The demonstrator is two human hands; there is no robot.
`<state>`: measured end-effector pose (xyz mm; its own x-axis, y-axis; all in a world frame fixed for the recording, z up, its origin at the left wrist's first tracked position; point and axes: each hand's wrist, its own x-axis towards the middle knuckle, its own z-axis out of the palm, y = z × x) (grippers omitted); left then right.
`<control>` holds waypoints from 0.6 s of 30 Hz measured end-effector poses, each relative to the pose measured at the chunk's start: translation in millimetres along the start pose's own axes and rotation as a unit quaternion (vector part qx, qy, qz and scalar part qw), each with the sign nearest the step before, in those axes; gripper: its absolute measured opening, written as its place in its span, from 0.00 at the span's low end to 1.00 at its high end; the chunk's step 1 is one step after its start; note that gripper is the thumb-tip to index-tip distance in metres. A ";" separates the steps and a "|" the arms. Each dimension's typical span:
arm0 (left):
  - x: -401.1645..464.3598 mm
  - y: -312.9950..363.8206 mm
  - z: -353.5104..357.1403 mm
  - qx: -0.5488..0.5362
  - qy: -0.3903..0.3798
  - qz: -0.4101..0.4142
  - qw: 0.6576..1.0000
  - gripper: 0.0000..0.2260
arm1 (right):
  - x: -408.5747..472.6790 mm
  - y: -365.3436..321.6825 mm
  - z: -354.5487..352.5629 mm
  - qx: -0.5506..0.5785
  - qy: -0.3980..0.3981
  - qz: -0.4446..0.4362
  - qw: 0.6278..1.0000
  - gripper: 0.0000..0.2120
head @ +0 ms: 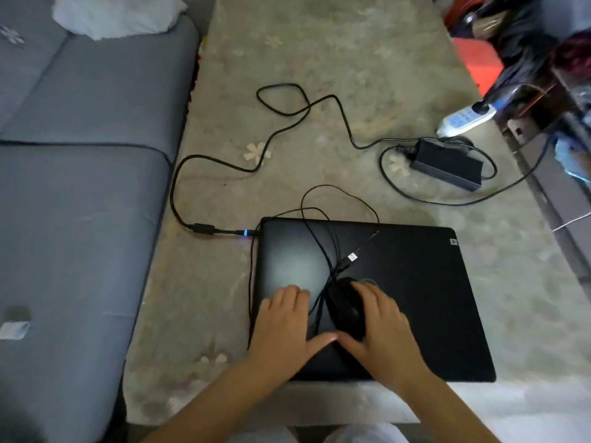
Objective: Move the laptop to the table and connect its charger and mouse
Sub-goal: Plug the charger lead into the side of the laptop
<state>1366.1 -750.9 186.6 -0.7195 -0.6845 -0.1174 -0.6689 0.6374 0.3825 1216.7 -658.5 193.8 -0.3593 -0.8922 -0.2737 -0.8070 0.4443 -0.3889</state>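
A closed black laptop (415, 298) lies on the table (319, 59) near its front edge. The charger plug (246, 232), lit blue, sits in the laptop's left side; its cable runs across the table to the black power brick (447, 166). A black wired mouse (343, 303) rests on the lid, its cable looped above it and its USB plug (351, 258) loose on the lid. My left hand (284, 321) lies flat on the lid, left of the mouse. My right hand (383, 324) rests on the mouse's right side, thumb near its rear.
A grey sofa (80, 187) runs along the table's left edge, with a white cloth (112, 14) on it. A white power strip (467, 118) lies at the table's right edge. Cluttered dark and red items (511, 43) stand at the far right.
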 end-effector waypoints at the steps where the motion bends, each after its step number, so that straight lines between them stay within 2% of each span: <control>1: -1.1 5.6 4.5 0.039 -0.019 -0.007 0.999 0.24 | -1.3 -0.9 4.9 -0.041 0.008 -0.029 0.999 0.39; 3: 1.8 11.4 9.4 0.059 -0.036 -0.026 0.997 0.18 | 4.3 2.1 -0.4 -0.045 0.022 -0.039 0.998 0.39; 7: 26.6 20.5 2.4 0.021 -0.033 -0.094 0.995 0.07 | 11.4 29.1 -37.1 0.108 0.021 -0.021 0.994 0.36; 9: 44.0 28.1 -6.2 -0.074 -0.007 -0.134 0.988 0.04 | 8.9 52.6 -61.0 0.125 0.059 -0.022 0.990 0.36; 11: 62.4 45.4 -15.2 -0.168 0.032 -0.153 0.973 0.05 | 5.7 85.6 -82.6 0.130 0.096 0.006 0.987 0.35; 13: 81.0 72.6 -21.3 -0.264 0.083 -0.165 0.947 0.05 | 2.3 128.0 -100.0 0.121 0.130 0.053 0.983 0.35; 16: 108.3 124.8 -25.0 -0.410 0.159 -0.177 0.881 0.03 | -9.4 198.7 -116.5 0.084 0.170 0.148 0.971 0.34; 18: 124.3 158.3 -25.6 -0.484 0.190 -0.153 0.841 0.03 | -22.3 241.8 -121.3 0.050 0.170 0.220 0.959 0.33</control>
<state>1175.7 -744.1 256.0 -0.3077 -0.9446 -0.1146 -0.2141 -0.0487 0.9756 972.7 -541.0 212.5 -0.8007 -0.5836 -0.1354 -0.4990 0.7747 -0.3883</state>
